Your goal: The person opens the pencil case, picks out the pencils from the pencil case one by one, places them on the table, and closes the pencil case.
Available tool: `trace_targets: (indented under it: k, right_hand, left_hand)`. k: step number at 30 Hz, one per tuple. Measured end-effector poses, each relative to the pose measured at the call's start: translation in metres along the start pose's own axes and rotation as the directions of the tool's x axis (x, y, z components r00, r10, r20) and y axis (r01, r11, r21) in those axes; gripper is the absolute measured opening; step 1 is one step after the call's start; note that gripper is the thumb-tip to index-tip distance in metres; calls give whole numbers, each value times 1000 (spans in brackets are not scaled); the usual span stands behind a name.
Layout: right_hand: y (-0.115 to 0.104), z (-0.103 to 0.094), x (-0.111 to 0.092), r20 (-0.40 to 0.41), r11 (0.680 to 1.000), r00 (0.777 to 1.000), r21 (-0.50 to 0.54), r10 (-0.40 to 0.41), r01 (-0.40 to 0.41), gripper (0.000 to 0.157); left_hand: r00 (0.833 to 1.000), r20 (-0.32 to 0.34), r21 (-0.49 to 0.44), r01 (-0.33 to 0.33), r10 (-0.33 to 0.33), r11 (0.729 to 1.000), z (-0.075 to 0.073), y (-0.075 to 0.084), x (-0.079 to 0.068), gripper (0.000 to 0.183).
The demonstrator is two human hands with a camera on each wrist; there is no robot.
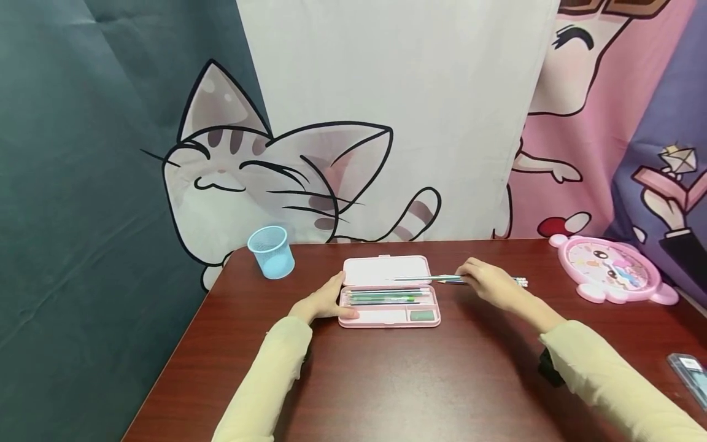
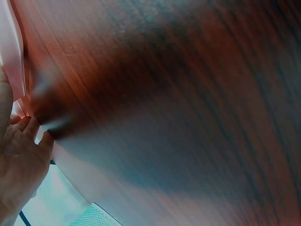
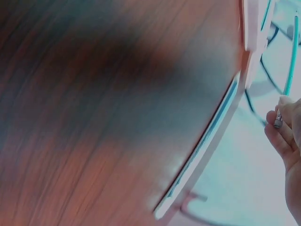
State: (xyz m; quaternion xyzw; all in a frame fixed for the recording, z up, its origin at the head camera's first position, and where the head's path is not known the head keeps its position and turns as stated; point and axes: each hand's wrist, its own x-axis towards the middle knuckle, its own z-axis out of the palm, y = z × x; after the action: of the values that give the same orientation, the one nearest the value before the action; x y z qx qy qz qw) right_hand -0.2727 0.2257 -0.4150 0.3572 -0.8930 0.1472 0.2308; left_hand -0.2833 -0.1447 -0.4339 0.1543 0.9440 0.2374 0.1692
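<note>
On a dark-brown wooden table (image 1: 386, 380), the left hand (image 1: 326, 301) is resting, thumb spread, against an open pink pencil case (image 1: 381, 317), while the right hand (image 1: 488, 283) is pinching a teal pencil (image 1: 425, 279) above the lid (image 1: 386, 268). Keeping pencil level and case braced would probably be helping it settle beside the stored writing tools (image 1: 383, 298). The right hand is partly covering other pencils (image 1: 521, 282); both wrist views are cropping the case.

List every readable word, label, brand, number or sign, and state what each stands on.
No text is readable in any view.
Pink clock: dial marks, too small to read.
Grey item at right edge: pale label-like patch, too small to read.
Pencil in the right hand: any print too small or blurred to read.
</note>
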Motion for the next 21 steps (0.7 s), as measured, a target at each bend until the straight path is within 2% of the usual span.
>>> trace_targets:
  k: [5, 12, 17, 21]
  right_hand:
    - [20, -18, -17, -53, 1000, 998, -10, 23, -24, 23]
    - [44, -35, -37, -126, 998, 991, -31, 51, -56, 24]
    - [57, -39, -51, -132, 998, 990, -37, 52, -57, 23]
    - [65, -37, -61, -97, 997, 994, -60, 52, -58, 21]
  left_hand:
    - [1000, -5, -6, 0, 0, 1000, 1, -1, 1, 108]
    - [1000, -6, -10, -7, 7, 1000, 0, -1, 0, 107]
    - [1000, -6, -23, -13, 13, 1000, 0, -1, 0, 108]
    - [1000, -12, -18, -20, 19, 1000, 1, -2, 2, 108]
